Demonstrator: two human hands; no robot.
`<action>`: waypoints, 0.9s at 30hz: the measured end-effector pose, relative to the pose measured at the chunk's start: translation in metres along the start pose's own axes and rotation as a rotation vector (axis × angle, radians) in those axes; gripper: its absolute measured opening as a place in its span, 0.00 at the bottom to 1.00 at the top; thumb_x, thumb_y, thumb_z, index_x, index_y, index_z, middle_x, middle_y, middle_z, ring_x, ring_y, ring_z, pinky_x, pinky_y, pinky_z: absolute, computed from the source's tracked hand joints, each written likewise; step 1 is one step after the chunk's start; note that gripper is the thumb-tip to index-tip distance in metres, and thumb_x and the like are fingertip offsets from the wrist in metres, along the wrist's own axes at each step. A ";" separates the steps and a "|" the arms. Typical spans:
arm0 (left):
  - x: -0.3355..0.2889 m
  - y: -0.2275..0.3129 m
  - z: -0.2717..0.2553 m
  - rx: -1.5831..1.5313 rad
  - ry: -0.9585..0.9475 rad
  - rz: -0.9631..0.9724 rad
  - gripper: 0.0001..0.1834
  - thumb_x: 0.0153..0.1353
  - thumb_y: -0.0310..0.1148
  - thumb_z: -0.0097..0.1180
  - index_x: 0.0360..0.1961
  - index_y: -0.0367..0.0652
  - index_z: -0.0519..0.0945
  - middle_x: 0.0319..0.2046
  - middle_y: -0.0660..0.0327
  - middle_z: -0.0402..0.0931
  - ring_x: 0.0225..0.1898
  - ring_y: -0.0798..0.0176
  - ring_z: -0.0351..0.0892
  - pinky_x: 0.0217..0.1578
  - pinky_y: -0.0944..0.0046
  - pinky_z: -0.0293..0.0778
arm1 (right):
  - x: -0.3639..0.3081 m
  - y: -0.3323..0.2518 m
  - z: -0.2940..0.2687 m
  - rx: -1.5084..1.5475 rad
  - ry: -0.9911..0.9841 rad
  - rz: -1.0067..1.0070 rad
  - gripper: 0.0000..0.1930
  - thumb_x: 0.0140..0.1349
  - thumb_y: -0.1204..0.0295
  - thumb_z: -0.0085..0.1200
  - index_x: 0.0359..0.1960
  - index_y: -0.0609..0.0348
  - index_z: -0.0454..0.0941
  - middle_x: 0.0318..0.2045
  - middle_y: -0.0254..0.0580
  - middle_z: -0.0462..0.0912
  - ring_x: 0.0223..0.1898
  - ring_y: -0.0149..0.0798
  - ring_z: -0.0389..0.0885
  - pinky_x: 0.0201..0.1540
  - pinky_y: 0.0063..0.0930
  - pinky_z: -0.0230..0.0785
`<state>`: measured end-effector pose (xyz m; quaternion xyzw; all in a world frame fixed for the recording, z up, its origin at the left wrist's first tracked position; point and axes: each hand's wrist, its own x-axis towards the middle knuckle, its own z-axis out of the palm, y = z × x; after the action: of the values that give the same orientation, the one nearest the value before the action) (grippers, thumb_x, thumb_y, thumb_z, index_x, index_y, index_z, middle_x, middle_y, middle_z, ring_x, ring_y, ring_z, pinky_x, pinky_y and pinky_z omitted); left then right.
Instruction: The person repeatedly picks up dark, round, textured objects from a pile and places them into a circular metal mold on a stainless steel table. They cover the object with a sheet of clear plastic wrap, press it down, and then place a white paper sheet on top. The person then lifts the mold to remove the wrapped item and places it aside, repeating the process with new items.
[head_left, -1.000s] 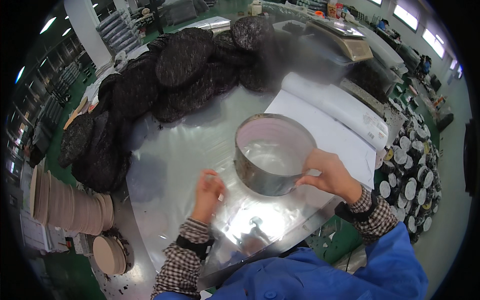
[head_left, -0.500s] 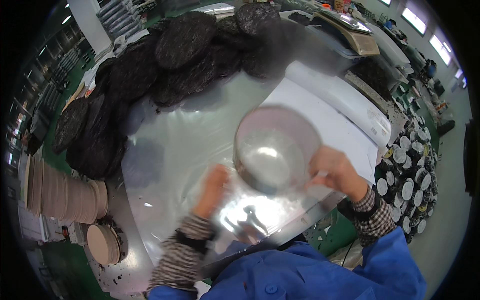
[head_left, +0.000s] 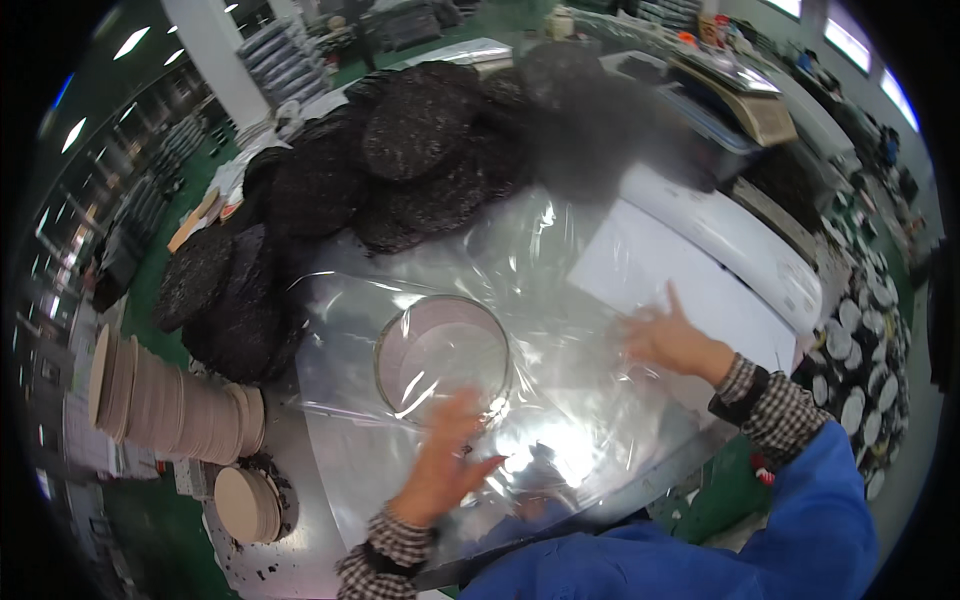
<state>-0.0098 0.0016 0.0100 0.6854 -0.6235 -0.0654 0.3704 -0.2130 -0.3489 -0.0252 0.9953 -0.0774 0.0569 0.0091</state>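
- A tall leaning stack of pale pinkish discs (head_left: 175,400) is at the left edge of the table, with a short stack of similar discs (head_left: 245,505) at lower left; neither shows readable writing.
- Dark, rough round slabs (head_left: 415,125) are heaped from the left side to the upper middle, without visible labels.
- The metal ring (head_left: 452,313) lies near the centre of the frame, glossy streaks of clear film (head_left: 560,345) crossing it.
- The left hand (head_left: 443,465), blurred, is at the ring's lower edge, thumb apart from the fingers; contact cannot be told.
- The right hand (head_left: 678,342) is well apart from the left, right of centre, fingers spread and gripping nothing.
- A white roll (head_left: 740,240) with a flat sheet (head_left: 660,262) is at upper right; its faint print is too small to read.
- White-topped round pieces (head_left: 850,410) are heaped at far right.
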 end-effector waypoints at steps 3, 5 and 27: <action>-0.023 -0.036 -0.010 -0.205 0.298 -0.391 0.53 0.46 0.36 0.75 0.70 0.41 0.55 0.67 0.43 0.54 0.66 0.44 0.63 0.63 0.54 0.64 | 0.097 -0.007 -0.064 0.143 0.041 0.115 0.21 0.67 0.53 0.49 0.48 0.57 0.79 0.41 0.49 0.82 0.49 0.53 0.77 0.64 0.57 0.56; -0.030 -0.062 0.015 -0.618 0.279 -0.648 0.59 0.45 0.39 0.75 0.72 0.37 0.47 0.67 0.38 0.52 0.68 0.40 0.56 0.68 0.50 0.55 | 0.178 -0.012 -0.071 0.474 0.340 -0.012 0.15 0.63 0.60 0.53 0.39 0.59 0.80 0.36 0.50 0.80 0.42 0.52 0.78 0.54 0.48 0.68; -0.298 -0.121 -0.166 0.958 0.269 -1.546 0.34 0.72 0.57 0.33 0.72 0.48 0.57 0.71 0.40 0.47 0.70 0.35 0.49 0.67 0.42 0.49 | 0.369 -0.011 -0.020 0.153 0.119 -0.294 0.06 0.52 0.70 0.62 0.27 0.59 0.83 0.27 0.48 0.83 0.35 0.51 0.82 0.39 0.43 0.73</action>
<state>0.1156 0.3356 -0.0531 0.9936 0.0962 0.0508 -0.0306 0.1483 -0.3942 0.0365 0.9886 0.0742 0.1194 -0.0541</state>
